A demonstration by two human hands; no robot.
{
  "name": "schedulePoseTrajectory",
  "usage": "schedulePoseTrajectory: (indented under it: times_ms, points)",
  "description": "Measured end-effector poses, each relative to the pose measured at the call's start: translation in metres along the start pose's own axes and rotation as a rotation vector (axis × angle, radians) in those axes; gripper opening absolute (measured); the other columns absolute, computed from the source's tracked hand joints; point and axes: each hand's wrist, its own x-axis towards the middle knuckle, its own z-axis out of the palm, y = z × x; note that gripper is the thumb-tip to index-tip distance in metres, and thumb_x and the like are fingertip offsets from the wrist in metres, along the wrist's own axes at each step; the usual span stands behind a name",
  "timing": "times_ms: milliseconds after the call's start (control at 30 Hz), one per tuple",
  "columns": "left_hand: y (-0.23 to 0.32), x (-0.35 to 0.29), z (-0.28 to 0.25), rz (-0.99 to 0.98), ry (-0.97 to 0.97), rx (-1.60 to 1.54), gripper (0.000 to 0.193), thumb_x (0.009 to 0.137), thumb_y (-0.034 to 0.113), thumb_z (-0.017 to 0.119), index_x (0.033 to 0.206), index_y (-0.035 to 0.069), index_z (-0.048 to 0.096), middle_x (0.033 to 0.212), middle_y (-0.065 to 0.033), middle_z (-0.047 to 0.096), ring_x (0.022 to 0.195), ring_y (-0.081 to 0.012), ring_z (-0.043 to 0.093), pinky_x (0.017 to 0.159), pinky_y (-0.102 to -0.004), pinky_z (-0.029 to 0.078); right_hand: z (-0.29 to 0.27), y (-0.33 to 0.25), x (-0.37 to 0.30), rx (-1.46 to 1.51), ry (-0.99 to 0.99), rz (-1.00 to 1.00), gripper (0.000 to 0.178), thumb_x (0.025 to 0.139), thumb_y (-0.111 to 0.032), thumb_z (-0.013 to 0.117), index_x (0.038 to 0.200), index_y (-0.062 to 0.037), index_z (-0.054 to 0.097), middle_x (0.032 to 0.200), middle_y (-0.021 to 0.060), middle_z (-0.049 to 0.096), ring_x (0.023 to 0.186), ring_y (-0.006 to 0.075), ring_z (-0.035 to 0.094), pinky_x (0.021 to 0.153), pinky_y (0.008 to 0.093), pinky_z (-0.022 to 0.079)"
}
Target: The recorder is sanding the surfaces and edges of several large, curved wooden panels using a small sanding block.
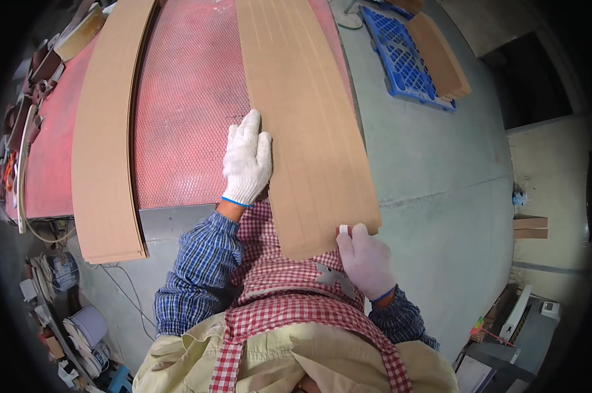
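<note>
A long tan wooden board [302, 124] lies on the red, mesh-patterned table top [184, 105], its near end jutting over the table edge toward my checked apron. My left hand [247, 160], in a white knit glove, rests along the board's left edge with fingers stretched out. At the board's near right corner, my gloved right hand [366, 262] is closed on a small dark-red and white piece [343, 230], held against the end edge. Most of that piece is hidden by the fingers, so its kind cannot be made out.
Left of my hands, a stack of similar boards [106, 144] overhangs the table. Brown strips and rolls [37, 92] crowd the far left side, near a tape-like roll [79, 36]. A blue pallet [401, 56] bearing boards [440, 56] stands on the grey floor. Machinery [515, 340] sits lower right.
</note>
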Motion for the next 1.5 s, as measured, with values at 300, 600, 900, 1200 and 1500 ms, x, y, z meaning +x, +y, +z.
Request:
schedulePoseTrajectory:
  times_ms: [300, 600, 900, 1200, 1500]
  points:
    - [0.003, 0.000, -0.002, -0.030, 0.003, -0.033, 0.046, 0.095, 0.014, 0.051, 0.135, -0.009, 0.046, 0.129, -0.0270, 0.056, 0.108, -0.0448, 0.053, 0.100, -0.0490, 0.042, -0.015, -0.026, 0.134, -0.081, 0.154, -0.238, 0.031, 0.100, -0.030, 0.049, 0.089, -0.0029, 0.058, 0.065, 0.0195, 0.064, 0.063, 0.0362, 0.067, 0.054, 0.0465, 0.052]
    - [0.015, 0.000, -0.015, -0.077, -0.093, -0.037, 0.050, 0.096, 0.014, 0.052, 0.140, -0.009, 0.043, 0.130, -0.0305, 0.055, 0.122, -0.0470, 0.052, 0.115, -0.0542, 0.029, -0.043, -0.084, 0.337, -0.119, 0.192, -0.267, 0.035, 0.094, -0.032, 0.050, 0.096, -0.0008, 0.066, 0.094, 0.0265, 0.069, 0.091, 0.0437, 0.067, 0.081, 0.0525, 0.053]
    - [0.012, -0.007, -0.006, -0.054, -0.021, -0.030, 0.049, 0.094, 0.012, 0.056, 0.139, -0.006, 0.047, 0.132, -0.0292, 0.056, 0.122, -0.0455, 0.055, 0.113, -0.0535, 0.033, -0.067, -0.118, 0.415, -0.173, 0.193, -0.273, 0.036, 0.089, -0.027, 0.052, 0.091, 0.0000, 0.074, 0.096, 0.0253, 0.071, 0.097, 0.0417, 0.068, 0.087, 0.0489, 0.054]
    - [0.005, 0.002, 0.000, -0.031, -0.010, -0.042, 0.045, 0.096, 0.014, 0.052, 0.137, -0.007, 0.048, 0.126, -0.0274, 0.059, 0.118, -0.0441, 0.054, 0.112, -0.0510, 0.034, -0.039, -0.057, 0.246, -0.116, 0.167, -0.309, 0.036, 0.098, -0.033, 0.047, 0.095, -0.0003, 0.061, 0.085, 0.0280, 0.067, 0.082, 0.0454, 0.066, 0.076, 0.0551, 0.051]
    - [-0.005, -0.003, 0.005, -0.014, 0.027, -0.017, 0.045, 0.097, 0.015, 0.050, 0.137, -0.005, 0.048, 0.122, -0.0228, 0.060, 0.105, -0.0357, 0.056, 0.095, -0.0422, 0.047, -0.001, 0.004, 0.023, -0.515, 0.252, -0.513, 0.010, 0.096, -0.018, 0.057, 0.092, -0.0110, 0.063, 0.075, 0.0039, 0.050, 0.046, 0.0171, 0.054, 0.038, 0.0343, 0.042]
